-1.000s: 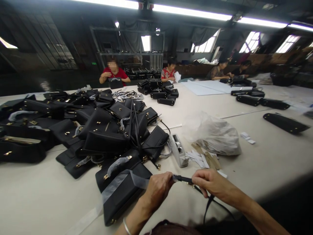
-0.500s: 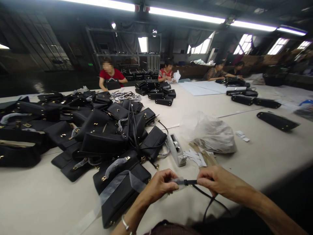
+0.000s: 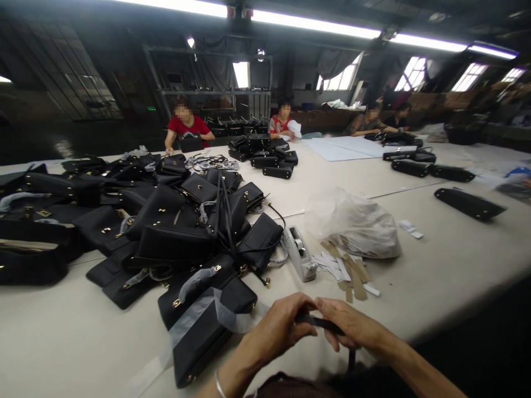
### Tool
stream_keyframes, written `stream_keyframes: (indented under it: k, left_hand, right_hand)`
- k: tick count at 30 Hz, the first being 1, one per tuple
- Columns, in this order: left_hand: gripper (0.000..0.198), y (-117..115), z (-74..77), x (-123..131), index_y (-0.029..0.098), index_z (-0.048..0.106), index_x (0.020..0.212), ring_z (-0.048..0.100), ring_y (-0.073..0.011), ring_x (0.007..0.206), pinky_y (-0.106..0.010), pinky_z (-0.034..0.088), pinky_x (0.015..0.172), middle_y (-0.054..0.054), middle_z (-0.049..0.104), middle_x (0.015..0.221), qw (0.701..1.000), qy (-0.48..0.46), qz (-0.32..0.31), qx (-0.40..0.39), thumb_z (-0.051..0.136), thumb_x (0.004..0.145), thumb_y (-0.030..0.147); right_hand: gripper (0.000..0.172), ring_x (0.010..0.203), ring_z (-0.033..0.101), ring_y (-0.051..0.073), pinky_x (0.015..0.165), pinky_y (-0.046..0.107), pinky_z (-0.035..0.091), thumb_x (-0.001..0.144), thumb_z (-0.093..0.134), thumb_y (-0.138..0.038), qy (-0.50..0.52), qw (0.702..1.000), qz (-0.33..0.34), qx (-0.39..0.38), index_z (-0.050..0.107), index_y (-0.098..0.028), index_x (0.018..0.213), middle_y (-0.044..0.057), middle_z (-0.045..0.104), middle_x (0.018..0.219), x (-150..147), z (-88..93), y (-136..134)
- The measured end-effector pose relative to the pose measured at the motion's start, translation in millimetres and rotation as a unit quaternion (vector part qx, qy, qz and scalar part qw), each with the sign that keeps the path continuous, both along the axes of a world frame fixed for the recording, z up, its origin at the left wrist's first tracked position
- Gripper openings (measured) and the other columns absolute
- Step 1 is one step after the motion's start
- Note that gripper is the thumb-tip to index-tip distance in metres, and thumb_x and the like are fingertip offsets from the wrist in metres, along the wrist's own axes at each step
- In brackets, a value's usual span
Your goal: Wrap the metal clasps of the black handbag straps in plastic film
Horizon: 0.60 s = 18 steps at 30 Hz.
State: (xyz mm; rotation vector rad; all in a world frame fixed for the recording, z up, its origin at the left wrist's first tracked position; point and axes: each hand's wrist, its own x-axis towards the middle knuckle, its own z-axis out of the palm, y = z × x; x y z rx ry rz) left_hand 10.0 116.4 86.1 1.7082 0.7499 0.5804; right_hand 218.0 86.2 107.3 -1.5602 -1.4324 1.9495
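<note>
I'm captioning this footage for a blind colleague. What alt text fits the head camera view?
Two bare hands, the left hand and right hand, meet over a thin black strap at the near edge of a long pale worktable. A heap of black handbags, a tape dispenser and a plastic bag lie beyond; seated workers face them.

dim hall, ceiling striplights [image 3: 315, 25], perhaps shelving [image 3: 207, 83]
</note>
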Motion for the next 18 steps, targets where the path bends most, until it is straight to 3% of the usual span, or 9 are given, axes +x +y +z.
stream_keyframes:
  k: [3,6,9,11,13,15,17,18]
  left_hand:
    - [0.031,-7.6,2.8,6.5,0.022,0.06,0.115,0.064,-0.0165,0.089,-0.027,0.049,0.079,-0.003,0.069,0.1,0.999,-0.003,-0.042,0.029,0.065,0.085,0.016]
    - [0.055,-10.9,1.0,14.5,0.023,0.046,0.136,0.061,-0.0214,0.109,-0.033,0.051,0.093,-0.011,0.062,0.123,0.993,-0.033,-0.055,0.098,0.066,0.085,0.016]
    - [0.089,-3.6,-1.1,15.4,0.028,0.032,0.147,0.041,-0.0294,0.137,-0.046,0.039,0.112,-0.016,0.041,0.149,0.987,-0.041,-0.018,0.152,0.082,0.074,0.034]
    - [0.099,4.9,-3.8,9.2,0.028,0.032,0.148,0.041,-0.0317,0.137,-0.05,0.035,0.115,-0.016,0.045,0.149,0.993,-0.007,-0.009,0.117,0.085,0.066,0.047]
    - [0.084,9.2,-11.4,-3.8,0.028,0.047,0.139,0.057,-0.0305,0.119,-0.046,0.043,0.105,-0.01,0.064,0.129,0.995,0.071,-0.046,0.043,0.084,0.067,0.05]
    - [0.055,2.3,-25.5,-24.4,0.027,0.065,0.116,0.065,-0.0277,0.097,-0.04,0.05,0.09,-0.004,0.073,0.104,0.981,0.174,-0.085,-0.012,0.082,0.069,0.049]
    - [0.032,-17.8,-42.3,-52.7,0.025,0.071,0.094,0.066,-0.0263,0.089,-0.037,0.051,0.082,-0.002,0.072,0.093,0.962,0.262,-0.074,-0.032,0.078,0.072,0.047]
    - [0.026,-31.3,-49.4,-68.9,0.026,0.07,0.091,0.065,-0.0262,0.091,-0.037,0.052,0.083,-0.002,0.072,0.093,0.955,0.292,-0.04,-0.04,0.073,0.075,0.046]
  right_hand:
    - [0.074,0.031,0.025,0.006,0.032,0.023,0.013,0.083,0.035,-0.083,0.009,1.0,0.014,-0.008,0.062,-0.015,0.092,-0.005,0.051,0.045,-10.6,-15.5,-5.5]
    - [0.057,0.035,0.027,0.006,0.036,0.022,0.016,0.086,0.048,-0.072,-0.014,1.0,0.004,0.003,0.061,-0.017,0.079,-0.007,0.046,0.042,-17.7,-20.3,-7.3]
    - [0.05,0.04,0.032,0.006,0.041,0.022,0.02,0.087,0.053,-0.063,-0.013,0.999,-0.027,0.025,0.052,-0.018,0.064,-0.006,0.045,0.043,-14.1,-13.8,-7.0]
    - [0.047,0.04,0.029,0.005,0.042,0.022,0.018,0.084,0.057,-0.062,-0.003,0.999,-0.035,0.012,0.05,-0.019,0.067,-0.007,0.047,0.044,-3.7,-6.3,-7.4]
    - [0.048,0.037,0.022,0.005,0.04,0.023,0.013,0.083,0.058,-0.065,0.022,0.998,-0.057,-0.014,0.048,-0.02,0.071,-0.009,0.044,0.043,12.9,2.0,-8.9]
    - [0.047,0.036,0.016,0.004,0.039,0.024,0.008,0.084,0.06,-0.064,0.073,0.991,-0.11,-0.015,0.045,-0.021,0.072,-0.012,0.038,0.042,33.9,10.5,-10.8]
    - [0.046,0.037,0.012,0.004,0.039,0.023,0.007,0.084,0.064,-0.06,0.142,0.972,-0.187,0.003,0.042,-0.022,0.069,-0.013,0.031,0.041,56.5,19.0,-12.5]
    - [0.046,0.037,0.01,0.004,0.039,0.023,0.007,0.082,0.067,-0.058,0.172,0.958,-0.227,0.011,0.041,-0.022,0.068,-0.013,0.029,0.041,67.6,23.2,-13.2]
